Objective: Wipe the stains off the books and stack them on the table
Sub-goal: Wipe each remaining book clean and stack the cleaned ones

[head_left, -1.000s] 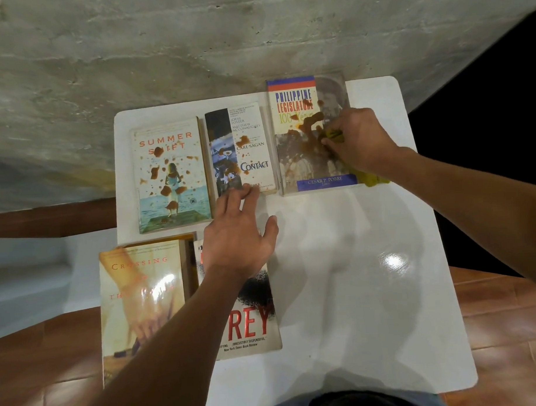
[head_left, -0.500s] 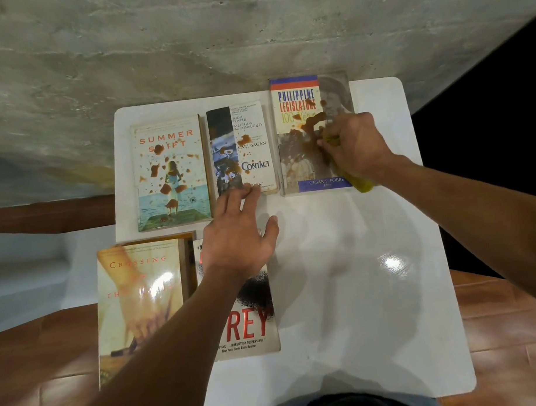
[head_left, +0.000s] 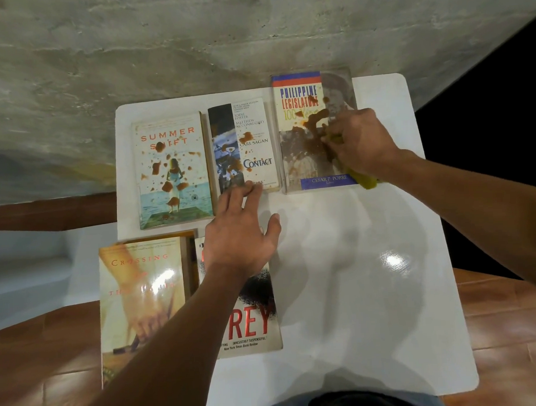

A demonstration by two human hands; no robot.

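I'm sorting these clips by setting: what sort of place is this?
Probably a room in a home, though that is a guess: a small white table against a bare concrete wall, a reddish tiled floor, and paperbacks such as Summer Shift.

glossy white table, rough concrete wall, perhaps laminated book covers

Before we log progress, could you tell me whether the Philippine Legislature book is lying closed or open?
Closed. The Philippine Legislature book lies flat with its brown-stained front cover up, while the right hand presses a yellow cloth on it.
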